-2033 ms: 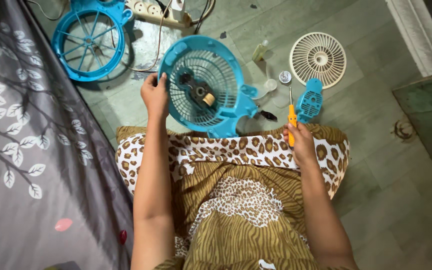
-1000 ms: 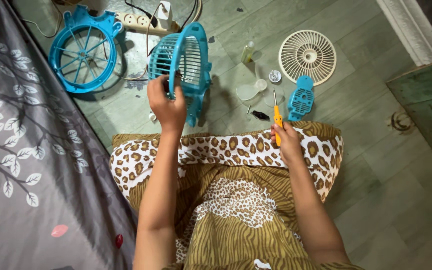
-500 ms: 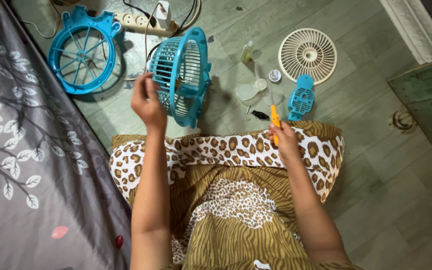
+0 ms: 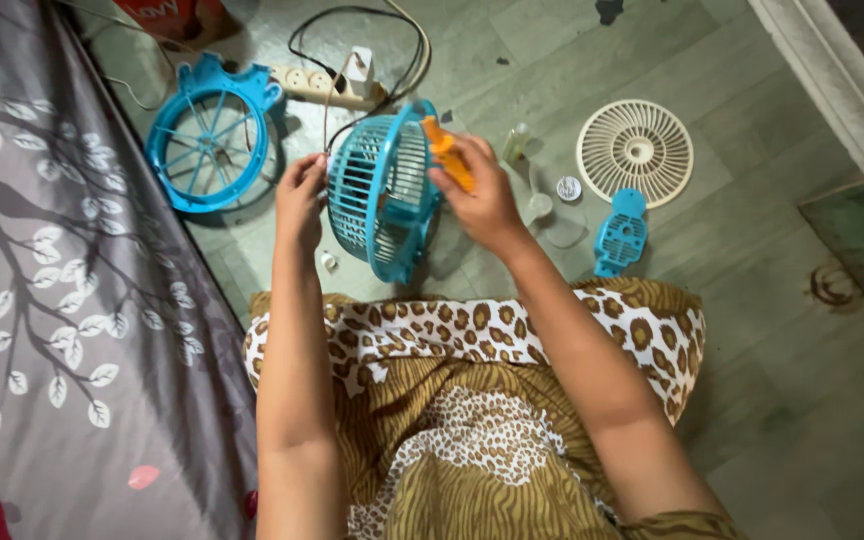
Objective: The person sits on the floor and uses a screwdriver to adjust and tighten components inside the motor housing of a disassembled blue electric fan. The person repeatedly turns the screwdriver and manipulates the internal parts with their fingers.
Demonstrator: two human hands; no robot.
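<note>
A blue fan cage (image 4: 377, 195) stands on its edge on the floor in front of my knees. My left hand (image 4: 301, 196) rests against its left side, fingers curled on the rim. My right hand (image 4: 479, 195) is at the cage's right side and grips an orange-handled screwdriver (image 4: 447, 152), whose tip points into the back of the cage and is hidden there.
A second blue fan frame (image 4: 210, 135) lies at the far left beside grey patterned bedding (image 4: 42, 300). A white power strip (image 4: 337, 82) with cables sits behind. A cream grille (image 4: 635, 151), a small blue cover (image 4: 620, 232) and clear blades (image 4: 542, 205) lie to the right.
My right hand has moved from my knee up to the right side of the cage with the screwdriver. The cage was turned from lying flat to standing on its edge.
</note>
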